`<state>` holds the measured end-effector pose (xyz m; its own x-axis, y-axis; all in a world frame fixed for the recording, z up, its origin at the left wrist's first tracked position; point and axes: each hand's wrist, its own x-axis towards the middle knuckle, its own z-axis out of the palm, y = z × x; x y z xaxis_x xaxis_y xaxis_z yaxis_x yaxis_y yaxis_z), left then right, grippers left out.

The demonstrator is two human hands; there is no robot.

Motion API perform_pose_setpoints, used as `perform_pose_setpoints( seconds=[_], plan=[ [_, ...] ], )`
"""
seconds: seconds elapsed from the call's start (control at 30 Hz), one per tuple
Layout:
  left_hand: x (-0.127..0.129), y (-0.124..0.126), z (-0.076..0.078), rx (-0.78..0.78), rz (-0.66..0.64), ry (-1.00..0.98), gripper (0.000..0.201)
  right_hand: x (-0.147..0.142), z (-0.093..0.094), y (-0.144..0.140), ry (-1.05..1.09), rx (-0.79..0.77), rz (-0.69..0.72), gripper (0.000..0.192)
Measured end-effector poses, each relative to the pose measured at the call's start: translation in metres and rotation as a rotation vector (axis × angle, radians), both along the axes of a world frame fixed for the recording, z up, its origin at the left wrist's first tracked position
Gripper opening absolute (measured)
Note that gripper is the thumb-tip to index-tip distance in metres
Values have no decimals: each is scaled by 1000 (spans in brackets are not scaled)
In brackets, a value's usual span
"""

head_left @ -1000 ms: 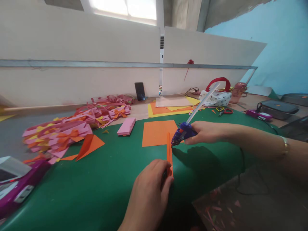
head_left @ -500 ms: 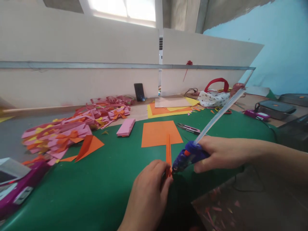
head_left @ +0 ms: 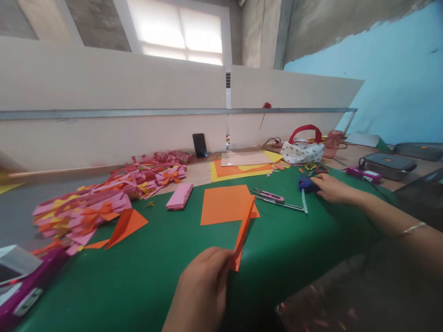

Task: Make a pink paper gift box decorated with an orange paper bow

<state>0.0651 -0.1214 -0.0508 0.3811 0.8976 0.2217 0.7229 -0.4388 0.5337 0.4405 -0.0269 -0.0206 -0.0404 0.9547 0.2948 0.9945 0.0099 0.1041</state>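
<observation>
My left hand point(head_left: 204, 286) pinches the near end of a folded orange paper strip point(head_left: 244, 233) above the green table cover. The strip's far end overlaps an orange paper sheet point(head_left: 223, 205) lying flat. Out to the right, my right hand point(head_left: 330, 188) is closed on a blue hot glue gun point(head_left: 308, 184), low over the cover. A pale glue stick point(head_left: 304, 201) juts from the gun toward me. Beside the sheet lie a pink-handled cutter point(head_left: 272, 197) and a slim metal tool point(head_left: 287, 204) whose kind I cannot tell.
Pink paper pieces with orange and yellow bows point(head_left: 100, 212) are heaped at left, near a folded pink paper point(head_left: 179, 197). A phone point(head_left: 200, 145) leans on the back panel. Paper sheets point(head_left: 247, 166), a white bag point(head_left: 302, 152) and a purple device point(head_left: 363, 174) stand farther back.
My right hand has carried the glue gun away from the strip, to the far right near the scissors. My left hand keeps hold of the strip, now tilted. The view has tipped up.
</observation>
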Motion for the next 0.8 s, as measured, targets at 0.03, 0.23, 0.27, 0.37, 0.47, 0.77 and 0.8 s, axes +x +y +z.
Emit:
perform_pose_setpoints(
  seconds=[0.03,0.23,0.27,0.37,0.47,0.77,0.8],
  plan=[
    [-2,1,2,9,17,20,23,-10,0,-4,-2,23,22,24],
    [3,8,10,31,81,135,25,-116,5,-17,57,62,531,41],
    [5,8,10,32,87,132,26,-131,3,-14,91,44,638,42],
    [7,9,7,56,129,77,30,-154,-5,0,95,-52,764,34],
    [6,7,5,49,165,66,25,-155,-11,4,121,-100,770,28],
    [5,24,15,17,204,132,21,-142,-14,-10,263,-140,711,23],
    [2,28,16,37,225,144,20,-145,-13,-12,277,-138,710,23]
  ],
)
